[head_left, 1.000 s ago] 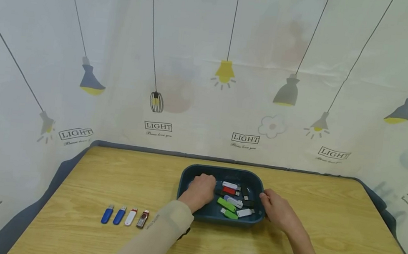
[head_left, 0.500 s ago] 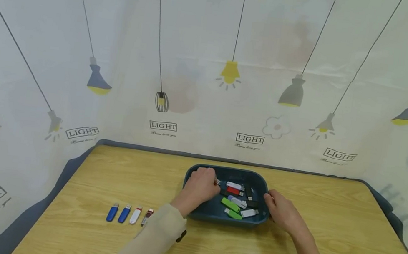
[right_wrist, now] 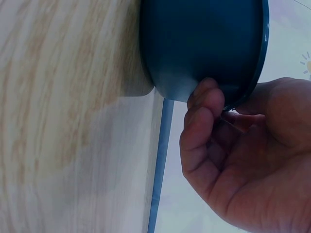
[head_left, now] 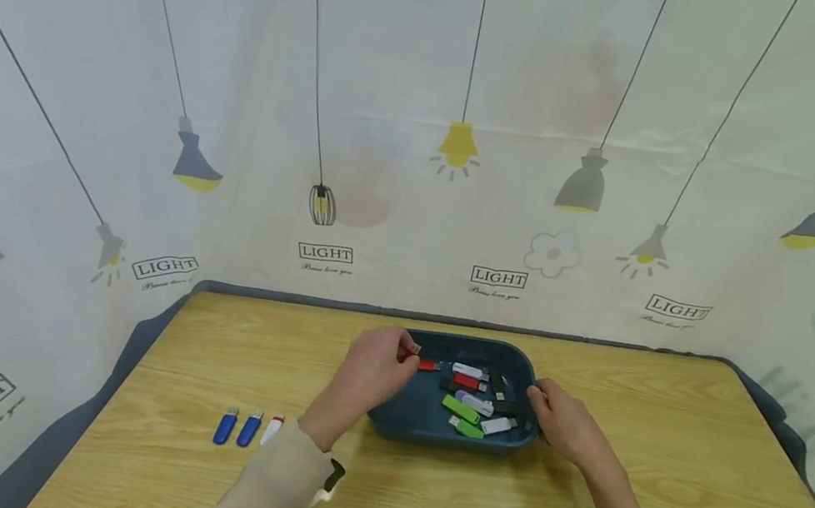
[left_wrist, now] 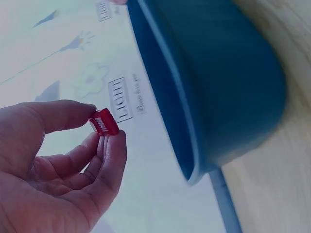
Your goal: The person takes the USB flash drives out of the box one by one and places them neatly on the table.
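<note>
My left hand is over the left end of a dark blue plastic tub. Between its thumb and a fingertip it pinches a small red USB flash drive; in the head view only a metal plug shows at the fingertips. My right hand grips the tub's right end, thumb at the rim and fingers curled against the outer wall. Inside the tub lie several USB flash drives, among them a green one, a white one and a red one near the left hand.
On the wooden table, left of the tub, two blue USB drives and a white-and-red one lie in a row. The left sleeve partly covers that row. Behind the table hangs a lamp-printed cloth.
My left hand has lifted from inside the tub and moved left to its rim, with a drive in its fingers. A red drive in the tub has come into sight. The right hand keeps its grip.
</note>
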